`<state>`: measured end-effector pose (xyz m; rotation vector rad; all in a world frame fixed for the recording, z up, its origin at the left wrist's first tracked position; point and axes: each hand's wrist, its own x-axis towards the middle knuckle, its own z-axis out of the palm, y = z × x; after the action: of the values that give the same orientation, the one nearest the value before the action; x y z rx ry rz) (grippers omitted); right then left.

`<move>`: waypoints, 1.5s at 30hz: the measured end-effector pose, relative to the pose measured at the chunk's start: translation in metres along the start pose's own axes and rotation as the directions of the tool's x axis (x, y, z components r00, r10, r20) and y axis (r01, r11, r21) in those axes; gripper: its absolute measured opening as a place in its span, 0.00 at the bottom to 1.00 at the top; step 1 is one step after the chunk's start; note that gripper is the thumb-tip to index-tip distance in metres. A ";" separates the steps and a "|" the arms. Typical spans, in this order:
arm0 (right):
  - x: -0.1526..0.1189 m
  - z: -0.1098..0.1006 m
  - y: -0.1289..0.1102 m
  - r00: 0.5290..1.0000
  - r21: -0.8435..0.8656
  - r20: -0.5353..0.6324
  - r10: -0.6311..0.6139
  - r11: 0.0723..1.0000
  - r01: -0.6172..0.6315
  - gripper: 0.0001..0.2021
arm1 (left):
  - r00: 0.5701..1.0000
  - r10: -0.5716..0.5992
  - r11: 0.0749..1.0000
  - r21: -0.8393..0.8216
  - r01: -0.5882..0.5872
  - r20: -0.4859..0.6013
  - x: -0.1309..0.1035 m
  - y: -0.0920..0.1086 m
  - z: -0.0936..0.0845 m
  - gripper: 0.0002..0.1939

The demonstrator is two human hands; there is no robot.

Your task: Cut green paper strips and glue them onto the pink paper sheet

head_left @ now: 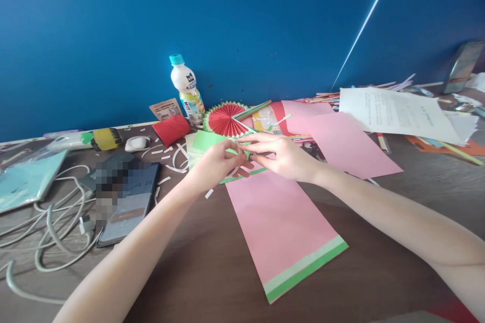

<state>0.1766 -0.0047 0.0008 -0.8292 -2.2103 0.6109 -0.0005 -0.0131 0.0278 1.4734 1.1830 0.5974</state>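
Note:
My left hand (219, 161) is closed around a thin whitish ring that looks like a roll of tape (238, 147). From the right, my right hand (278, 154) reaches the same roll, its fingers pressed together at the roll's edge; the fingertips are partly hidden. Just below both hands lies a pink paper sheet (282, 212) with light and dark green strips along its near and far ends. Behind my left hand are green paper pieces (208, 140). A folded red and green paper fan (226, 118) stands beyond the hands.
A bottle with a teal cap (185, 86) stands by the blue wall. Left are a phone (131, 212), white cables (49, 227), a red pouch (171, 129) and white paper scraps (177, 159). More pink paper (356, 144) and printed sheets (394, 113) lie at the right.

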 end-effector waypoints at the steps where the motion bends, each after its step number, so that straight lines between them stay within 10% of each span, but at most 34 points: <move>1: 0.000 0.000 -0.001 1.000 0.022 -0.016 0.016 1.000 -0.016 0.16 | 1.000 -0.003 1.000 0.009 0.003 -0.009 0.000 0.000 0.000 0.07; 19: 0.004 -0.005 0.003 0.966 0.382 -0.107 0.235 0.907 -0.178 0.06 | 0.992 0.069 0.964 0.249 -0.093 0.103 -0.006 0.004 0.000 0.14; 45: 0.004 -0.012 -0.001 0.959 0.384 -0.124 0.256 0.903 -0.192 0.04 | 0.987 0.136 0.924 0.349 -0.157 0.083 0.004 -0.008 -0.016 0.10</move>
<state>0.1829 0.0001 0.0112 -0.9042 -1.7791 0.9936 -0.0155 -0.0034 0.0235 1.8870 1.1845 0.4519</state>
